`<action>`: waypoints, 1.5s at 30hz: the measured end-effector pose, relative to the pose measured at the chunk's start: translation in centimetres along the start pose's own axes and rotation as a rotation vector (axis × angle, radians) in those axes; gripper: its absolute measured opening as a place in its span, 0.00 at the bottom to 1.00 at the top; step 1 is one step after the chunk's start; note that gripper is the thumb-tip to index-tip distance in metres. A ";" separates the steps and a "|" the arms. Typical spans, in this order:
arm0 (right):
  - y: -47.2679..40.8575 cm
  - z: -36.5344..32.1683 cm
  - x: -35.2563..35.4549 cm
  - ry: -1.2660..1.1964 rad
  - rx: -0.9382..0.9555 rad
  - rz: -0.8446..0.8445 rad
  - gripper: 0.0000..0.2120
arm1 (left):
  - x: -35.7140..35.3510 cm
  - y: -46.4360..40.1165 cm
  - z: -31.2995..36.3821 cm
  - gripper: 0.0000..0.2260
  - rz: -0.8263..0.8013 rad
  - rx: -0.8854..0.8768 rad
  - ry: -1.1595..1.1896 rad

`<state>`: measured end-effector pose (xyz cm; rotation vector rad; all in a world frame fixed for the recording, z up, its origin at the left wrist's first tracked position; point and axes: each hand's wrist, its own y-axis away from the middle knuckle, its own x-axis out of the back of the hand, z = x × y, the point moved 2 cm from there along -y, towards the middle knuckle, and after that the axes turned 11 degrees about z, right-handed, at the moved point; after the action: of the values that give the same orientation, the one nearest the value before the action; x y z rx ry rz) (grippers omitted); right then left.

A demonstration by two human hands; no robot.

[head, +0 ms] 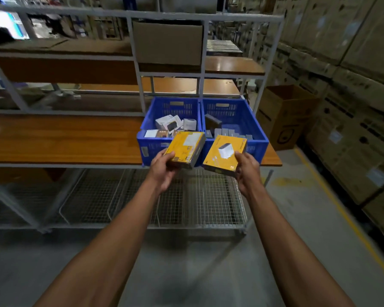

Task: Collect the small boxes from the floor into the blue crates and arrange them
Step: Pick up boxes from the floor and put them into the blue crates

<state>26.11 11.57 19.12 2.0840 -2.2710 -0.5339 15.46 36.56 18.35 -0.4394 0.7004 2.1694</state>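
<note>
Above the front rims of the two blue slotted plastic crates on the wooden shelf [64, 138], you hold one small yellow cardboard box in each hand. Your left hand [164, 167] grips the left yellow box [185, 148] at its near end, thumb on the top face and fingers curled underneath, in front of the left blue crate [151, 147]. Your right hand [247, 168] holds the right yellow box [225, 155] along its right edge, thumb on top, in front of the right blue crate [256, 120]. Both boxes are tilted toward you and clear of the crate walls. Judging by how easily each sits in a one-handed hold, they are probably light; the printed card looks stiff but glossy, so it may slip if you loosen your thumb. Grip across the flat faces, not the corners, which could crush. The left crate already holds a loose jumble of white and dark small boxes [173, 125]; the right crate holds a row of grey boxes [227, 132] standing on edge. Lower each box flat rather than dropping it, as the contents may be fragile.
</note>
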 end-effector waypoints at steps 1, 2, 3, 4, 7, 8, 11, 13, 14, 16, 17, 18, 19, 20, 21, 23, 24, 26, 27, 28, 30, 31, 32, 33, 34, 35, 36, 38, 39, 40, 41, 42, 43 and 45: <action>-1.7 -0.4 -0.5 0.024 0.017 0.032 0.15 | -0.9 -1.4 0.2 0.14 -0.010 0.003 -0.025; -3.5 -0.8 -0.9 0.042 0.023 0.060 0.15 | -2.0 -3.0 0.1 0.14 -0.019 0.005 -0.043; -5.2 -1.3 -1.1 0.060 0.032 0.085 0.16 | -3.0 -4.5 0.0 0.15 -0.026 0.006 -0.059; -7.2 -1.7 -1.3 0.089 0.047 0.107 0.19 | -4.2 -6.1 -0.1 0.15 -0.033 0.004 -0.068; -13.1 -3.6 -1.5 0.224 0.125 0.208 0.26 | -8.5 -11.0 -0.7 0.16 -0.058 -0.007 -0.103; -15.2 -4.4 -1.7 0.274 0.168 0.246 0.26 | -10.2 -12.7 -1.0 0.15 -0.059 -0.013 -0.118; -20.4 -7.7 -2.5 0.422 0.293 0.310 0.23 | -15.2 -18.0 -2.0 0.15 -0.027 -0.025 -0.172; -24.5 -9.1 -3.4 0.504 0.317 0.304 0.22 | -18.5 -21.5 -2.6 0.16 0.006 -0.035 -0.230; -26.5 -9.7 -3.9 0.542 0.320 0.299 0.21 | -20.1 -23.3 -3.0 0.15 0.027 -0.039 -0.257; -29.9 -10.5 -5.0 0.623 0.332 0.286 0.18 | -22.8 -26.1 -3.7 0.13 0.074 -0.024 -0.288; -31.5 -10.8 -5.7 0.658 0.326 0.280 0.17 | -23.9 -27.4 -4.0 0.12 0.095 -0.009 -0.301; -32.9 -10.8 -6.2 0.684 0.318 0.273 0.18 | -24.9 -28.6 -4.4 0.11 0.116 0.008 -0.311; -34.2 -10.9 -6.8 0.707 0.310 0.262 0.19 | -25.7 -29.7 -4.8 0.11 0.130 0.021 -0.325; -35.5 -10.7 -7.4 0.724 0.303 0.251 0.20 | -26.5 -30.6 -5.1 0.11 0.134 0.029 -0.332; -36.7 -10.4 -7.9 0.735 0.297 0.234 0.21 | -27.1 -31.6 -5.5 0.11 0.132 0.040 -0.344; -38.7 -9.8 -8.8 0.747 0.294 0.193 0.21 | -27.9 -33.1 -6.3 0.10 0.102 0.074 -0.355; -39.7 -9.2 -9.0 0.745 0.289 0.170 0.21 | -28.2 -33.7 -6.6 0.09 0.080 0.098 -0.359; -41.3 -8.2 -9.2 0.763 0.268 0.116 0.19 | -28.6 -34.2 -6.8 0.11 0.054 0.139 -0.364; -42.0 -7.7 -9.1 0.788 0.256 0.081 0.19 | -28.6 -34.5 -6.9 0.12 0.051 0.149 -0.362; -42.8 -7.1 -8.9 0.805 0.234 0.048 0.21 | -28.6 -34.7 -6.9 0.14 0.045 0.159 -0.363; -45.2 -5.4 -8.2 0.787 0.191 -0.016 0.29 | -28.6 -34.8 -6.8 0.16 0.004 0.176 -0.391; -47.0 -4.1 -7.5 0.773 0.180 -0.031 0.34 | -28.5 -34.8 -6.8 0.17 -0.014 0.184 -0.412; -48.7 -3.0 -7.0 0.762 0.169 -0.030 0.38 | -28.4 -34.8 -6.8 0.18 -0.023 0.188 -0.416; -49.3 -2.4 -6.6 0.747 0.154 -0.025 0.39 | -28.4 -34.5 -6.7 0.18 -0.028 0.189 -0.420; -49.5 -2.1 -6.4 0.717 0.144 -0.018 0.39 | -28.3 -34.3 -6.7 0.17 -0.035 0.190 -0.415; -48.8 -2.3 -6.4 0.681 0.137 -0.012 0.37 | -28.2 -34.0 -6.6 0.17 -0.041 0.184 -0.414; -46.9 -3.1 -6.5 0.640 0.134 -0.008 0.33 | -28.1 -33.6 -6.6 0.17 -0.053 0.181 -0.406; -42.1 -5.1 -7.1 0.522 0.136 -0.013 0.24 | -27.7 -32.7 -6.4 0.19 -0.098 0.172 -0.406; -40.6 -5.4 -7.2 0.454 0.126 -0.025 0.20 | -27.5 -32.1 -6.3 0.20 -0.132 0.167 -0.416; -39.3 -5.5 -7.3 0.400 0.116 -0.037 0.19 | -27.3 -31.3 -6.1 0.21 -0.169 0.165 -0.429; -38.1 -5.5 -7.3 0.374 0.117 -0.041 0.19 | -27.0 -30.5 -5.9 0.22 -0.196 0.160 -0.454; -36.8 -5.5 -7.2 0.361 0.124 -0.042 0.20 | -26.8 -29.6 -5.7 0.23 -0.214 0.154 -0.472; -35.7 -5.4 -7.0 0.346 0.128 -0.048 0.20 | -26.5 -28.8 -5.5 0.23 -0.220 0.145 -0.491; -33.3 -5.2 -6.5 0.274 0.118 -0.068 0.18 | -25.6 -26.8 -5.2 0.21 -0.227 0.122 -0.515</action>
<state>60.22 14.78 16.87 2.1379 -2.1308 -0.1067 52.69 32.57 18.55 0.1046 0.4632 1.8976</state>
